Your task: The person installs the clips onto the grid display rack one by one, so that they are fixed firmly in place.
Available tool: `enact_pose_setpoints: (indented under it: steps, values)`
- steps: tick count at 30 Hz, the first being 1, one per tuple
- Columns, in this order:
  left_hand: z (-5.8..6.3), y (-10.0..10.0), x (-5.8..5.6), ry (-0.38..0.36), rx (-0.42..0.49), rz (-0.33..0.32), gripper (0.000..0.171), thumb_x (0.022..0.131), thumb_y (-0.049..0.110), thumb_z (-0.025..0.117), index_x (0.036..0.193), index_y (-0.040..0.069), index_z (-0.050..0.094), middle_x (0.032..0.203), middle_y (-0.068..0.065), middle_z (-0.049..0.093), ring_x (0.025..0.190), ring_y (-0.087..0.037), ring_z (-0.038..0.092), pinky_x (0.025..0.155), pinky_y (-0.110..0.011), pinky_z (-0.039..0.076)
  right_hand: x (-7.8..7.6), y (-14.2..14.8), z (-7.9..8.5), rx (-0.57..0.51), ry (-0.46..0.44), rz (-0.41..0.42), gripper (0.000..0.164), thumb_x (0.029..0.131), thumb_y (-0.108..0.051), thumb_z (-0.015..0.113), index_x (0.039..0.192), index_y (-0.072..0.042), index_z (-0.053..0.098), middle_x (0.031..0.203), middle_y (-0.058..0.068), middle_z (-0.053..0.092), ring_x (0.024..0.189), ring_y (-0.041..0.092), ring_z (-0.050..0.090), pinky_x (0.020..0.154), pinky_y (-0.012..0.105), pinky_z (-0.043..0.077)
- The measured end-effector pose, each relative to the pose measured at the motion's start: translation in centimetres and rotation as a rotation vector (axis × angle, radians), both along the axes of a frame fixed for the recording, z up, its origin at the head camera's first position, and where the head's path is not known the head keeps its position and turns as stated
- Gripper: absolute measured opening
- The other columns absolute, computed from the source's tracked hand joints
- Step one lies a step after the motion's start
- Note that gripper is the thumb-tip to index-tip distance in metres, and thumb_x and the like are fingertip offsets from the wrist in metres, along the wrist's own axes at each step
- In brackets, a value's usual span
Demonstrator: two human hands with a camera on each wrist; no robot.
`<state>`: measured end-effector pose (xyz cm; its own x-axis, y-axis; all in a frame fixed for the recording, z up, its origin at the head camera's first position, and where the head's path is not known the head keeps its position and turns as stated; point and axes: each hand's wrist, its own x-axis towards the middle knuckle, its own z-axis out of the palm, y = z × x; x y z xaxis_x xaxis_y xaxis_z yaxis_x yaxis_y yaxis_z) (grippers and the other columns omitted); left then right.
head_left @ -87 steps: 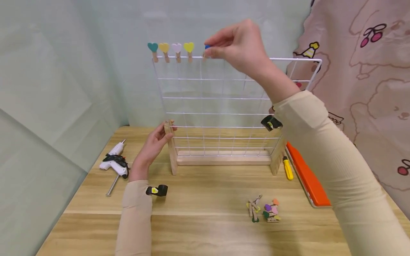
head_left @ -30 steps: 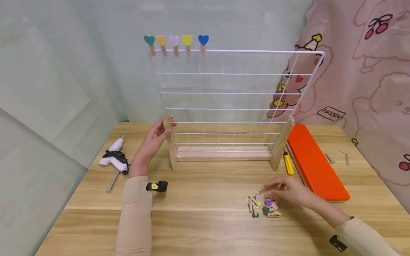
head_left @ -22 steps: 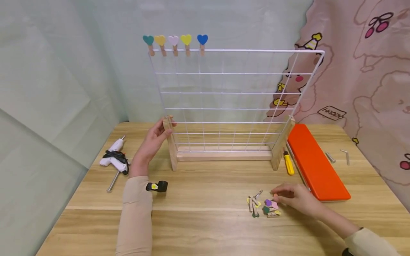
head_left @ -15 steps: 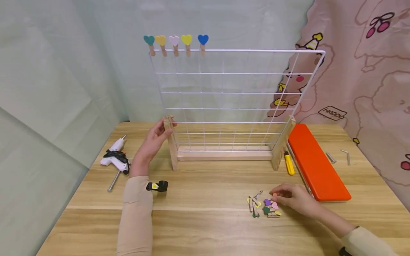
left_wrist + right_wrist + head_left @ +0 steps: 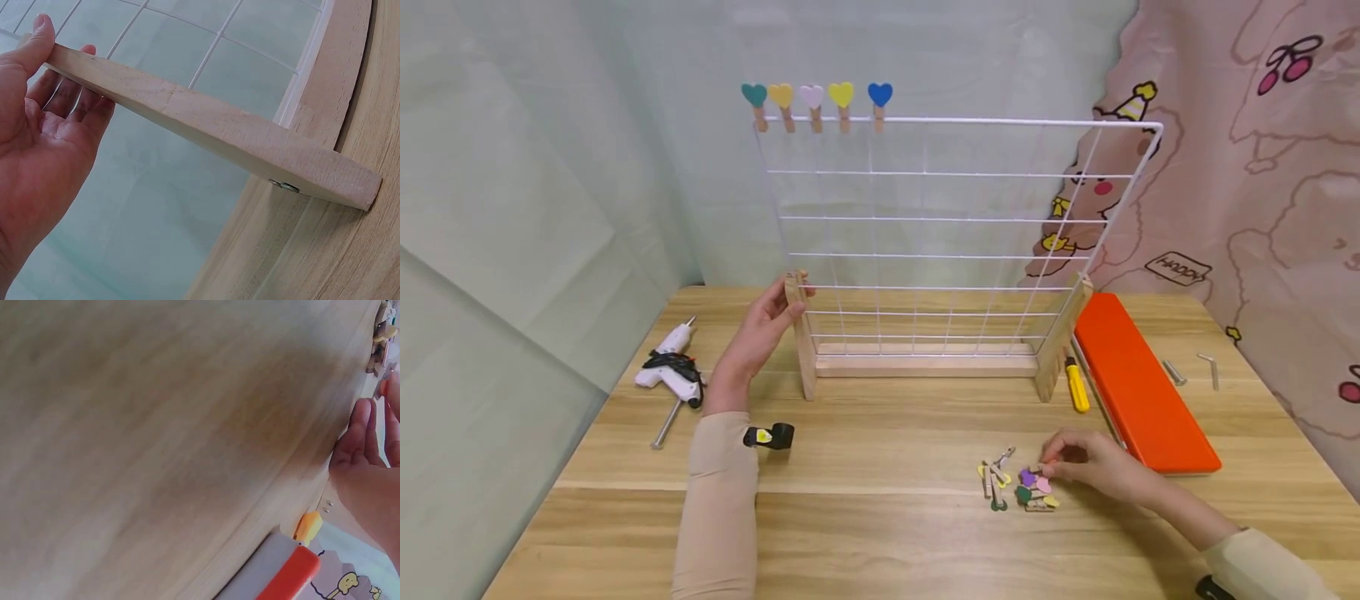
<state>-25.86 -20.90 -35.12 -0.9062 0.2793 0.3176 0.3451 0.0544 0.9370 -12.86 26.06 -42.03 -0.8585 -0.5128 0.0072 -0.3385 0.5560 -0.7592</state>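
My left hand [image 5: 758,333] grips the top of the left wooden upright [image 5: 212,125], thumb in front and fingers behind. That upright is part of a wooden stand holding a white wire grid [image 5: 970,121]. Heart-topped clothespins in teal [image 5: 755,95], orange-yellow, pale pink, yellow and blue [image 5: 880,94] are clipped along the grid's top wire, toward the left. Low on the right, my right hand [image 5: 1101,468] pinches an orange-heart clothespin [image 5: 384,386] between thumb and fingers, beside a pile of mini clothespins [image 5: 1036,492]. Its fingers largely cover that clothespin in the head view.
Another small clothespin pile [image 5: 995,482] lies just left. A red-orange case [image 5: 1142,383] and a yellow-handled tool [image 5: 1077,387] lie right of the stand. Beyond are a bolt [image 5: 1174,372] and hex key [image 5: 1213,372]. A white glue gun [image 5: 668,367] lies at left.
The right hand let go of the blue-heart clothespin on the top wire, came down to the pile and took hold of the orange-heart clothespin. The left hand stays on the upright.
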Motion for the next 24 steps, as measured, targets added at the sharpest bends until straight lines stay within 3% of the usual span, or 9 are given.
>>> enact_pose_setpoints:
  steps: [8,14,19,24]
  values:
    - [0.1,0.0,0.1,0.003,-0.004,0.007,0.044,0.089,0.021,0.047,0.132,0.017,0.035,0.123,-0.019,0.043,0.115,-0.015,0.041,0.088,-0.018,0.035,-0.3,-0.2,0.9,-0.126,-0.022,0.020,0.008,0.080,-0.017,0.062,0.085,-0.011,0.061,0.085,0.001,0.062,0.075,0.012,0.059,0.066,0.024,0.048]
    - [0.1,0.0,0.2,-0.002,-0.002,0.010,0.044,0.089,0.020,0.047,0.132,0.016,0.036,0.124,-0.018,0.043,0.115,-0.015,0.041,0.088,-0.019,0.035,-1.6,-2.2,2.9,-0.198,0.000,-0.036,0.010,0.077,-0.017,0.064,0.086,-0.011,0.063,0.083,0.001,0.062,0.073,0.015,0.058,0.066,0.026,0.049]
    - [0.0,0.1,0.2,0.005,0.005,0.004,0.044,0.089,0.019,0.047,0.131,0.014,0.036,0.120,-0.011,0.048,0.114,-0.016,0.041,0.087,-0.020,0.035,-3.4,-5.2,6.9,-0.298,0.043,-0.041,0.016,0.079,-0.014,0.062,0.093,-0.006,0.064,0.090,0.007,0.062,0.078,0.019,0.058,0.067,0.027,0.049]
    - [0.1,0.0,0.1,0.004,0.006,0.004,0.045,0.089,0.019,0.047,0.132,0.012,0.035,0.119,-0.008,0.048,0.115,-0.017,0.041,0.088,-0.020,0.035,-5.2,-8.4,13.1,-0.357,0.168,-0.060,0.020,0.080,-0.012,0.061,0.097,-0.002,0.063,0.091,0.005,0.064,0.078,0.015,0.061,0.069,0.023,0.048]
